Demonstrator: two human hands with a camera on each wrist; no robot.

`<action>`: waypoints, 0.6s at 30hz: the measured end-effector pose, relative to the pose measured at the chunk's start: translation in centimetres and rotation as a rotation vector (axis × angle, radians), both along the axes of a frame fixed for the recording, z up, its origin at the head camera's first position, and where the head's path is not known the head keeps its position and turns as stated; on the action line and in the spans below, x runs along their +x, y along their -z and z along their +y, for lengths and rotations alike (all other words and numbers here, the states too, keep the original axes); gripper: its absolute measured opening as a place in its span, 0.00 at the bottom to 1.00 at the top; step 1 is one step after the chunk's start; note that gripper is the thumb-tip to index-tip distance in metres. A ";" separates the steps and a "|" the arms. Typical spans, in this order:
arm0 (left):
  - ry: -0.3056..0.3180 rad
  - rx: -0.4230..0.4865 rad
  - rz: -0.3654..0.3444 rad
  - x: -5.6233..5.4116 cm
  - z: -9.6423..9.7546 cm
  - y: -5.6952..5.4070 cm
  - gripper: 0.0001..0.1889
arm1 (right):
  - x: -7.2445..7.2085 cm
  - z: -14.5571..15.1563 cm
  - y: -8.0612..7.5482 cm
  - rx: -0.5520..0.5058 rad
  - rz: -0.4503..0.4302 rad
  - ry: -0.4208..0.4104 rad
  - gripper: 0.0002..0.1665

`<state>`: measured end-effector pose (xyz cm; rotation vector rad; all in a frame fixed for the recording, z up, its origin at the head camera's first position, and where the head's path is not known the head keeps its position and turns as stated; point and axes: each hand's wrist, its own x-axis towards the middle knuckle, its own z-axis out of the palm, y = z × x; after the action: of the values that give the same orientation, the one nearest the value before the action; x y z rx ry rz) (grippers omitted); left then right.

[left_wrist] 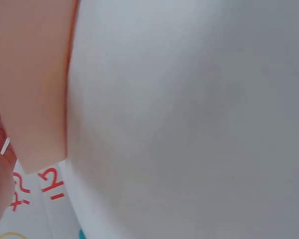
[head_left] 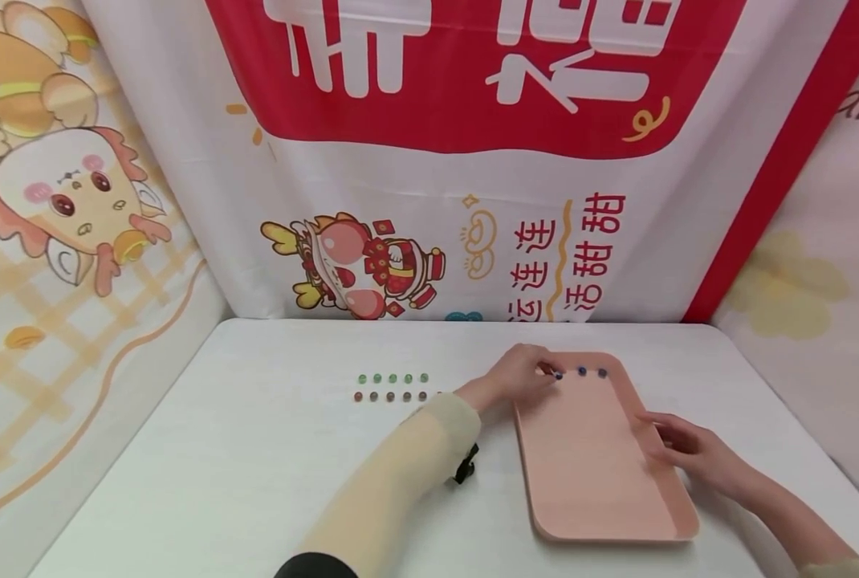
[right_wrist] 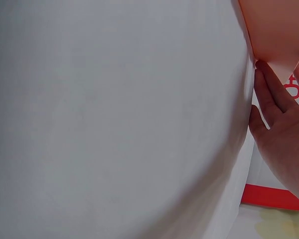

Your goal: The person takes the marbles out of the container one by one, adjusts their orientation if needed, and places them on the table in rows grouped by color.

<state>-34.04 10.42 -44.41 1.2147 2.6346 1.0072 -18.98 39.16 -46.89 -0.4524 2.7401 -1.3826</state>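
Observation:
In the head view, my left hand [head_left: 522, 374] reaches over the far left corner of a pink tray [head_left: 594, 457]. Its thumb and a fingertip pinch a small blue marble [head_left: 558, 375] low inside the tray. Two more blue marbles [head_left: 582, 371] sit in line to the right, along the tray's far end. At the right long side, my right hand [head_left: 704, 457] holds the rim, thumb over the edge and fingers against the outer wall. The right wrist view shows those fingers [right_wrist: 271, 92] along the tray's outside.
Left of the tray, a row of green marbles [head_left: 392, 378] lies on the white table [head_left: 205, 482]. Nearer is a parallel row of reddish and dark marbles [head_left: 389, 396], its right end partly covered by the left arm. Printed cloths [head_left: 401, 185] hang around the table's back and sides.

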 end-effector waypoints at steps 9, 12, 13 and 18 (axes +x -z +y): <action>0.088 0.038 0.029 1.0 -2.8 -1.8 0.10 | 0.0 0.2 0.5 -0.032 0.026 -0.031 0.28; 0.083 0.079 -0.018 1.6 -4.4 -2.3 0.10 | 0.0 0.2 0.5 -0.029 0.017 -0.026 0.28; 0.080 0.091 -0.033 1.8 -5.0 -2.4 0.10 | 0.0 0.2 0.5 -0.024 0.016 -0.024 0.28; 0.064 0.128 -0.100 2.7 -8.6 -3.2 0.11 | 0.2 0.1 0.3 -0.004 -0.009 -0.007 0.29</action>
<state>-31.39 1.81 -41.26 1.2298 2.4729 1.2079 -18.82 39.21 -47.17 -0.4545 2.7262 -1.3853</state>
